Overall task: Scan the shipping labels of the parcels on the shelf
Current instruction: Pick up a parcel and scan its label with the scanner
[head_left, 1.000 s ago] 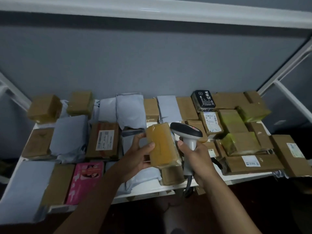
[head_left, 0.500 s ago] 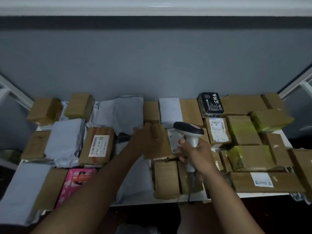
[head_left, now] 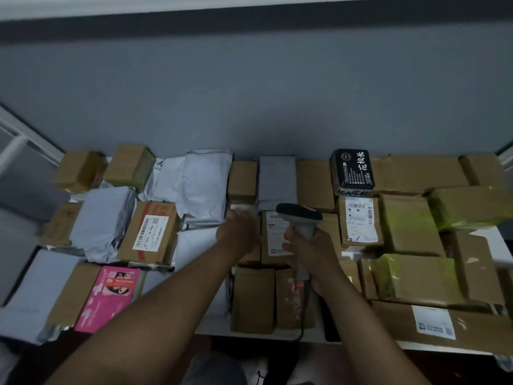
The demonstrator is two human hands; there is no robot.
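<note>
On the shelf, head view: parcel with label now lies label-up mid-row; a second ago I saw it lifted. Left hand rests on its left edge, fingers curled; whether it grips, I can't tell. Right hand grips scanner just above the label. Scan looks imminent.

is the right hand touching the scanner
Touching. The head view shows the right hand with its fingers wrapped around the handle of the scanner, no gap between them.
</note>
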